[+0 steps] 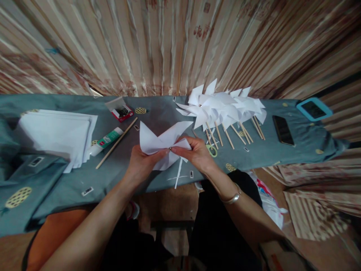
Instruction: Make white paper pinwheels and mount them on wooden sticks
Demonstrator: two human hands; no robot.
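Note:
A white paper pinwheel point(160, 141) is held up over the near edge of the cloth-covered table, its pointed blades spread out. My left hand point(143, 162) grips it from the left, thumb pressed near the centre. From the right, my right hand point(197, 152) pinches it too, its thumb beside a small shiny pin head point(170, 149) at the middle. Fingers behind the paper are hidden. Left of the pinwheel lies a bare wooden stick point(117, 143). Thin white paper strips point(178, 173) lie just below it.
Finished pinwheels on sticks point(225, 107) are heaped at the back right. Green-handled scissors point(211, 150) lie in front. A stack of paper point(56, 131), a glue tube point(106, 141) and an open box of pins point(120, 110) sit left. A phone point(283, 130) and a blue-framed device point(314, 109) lie right.

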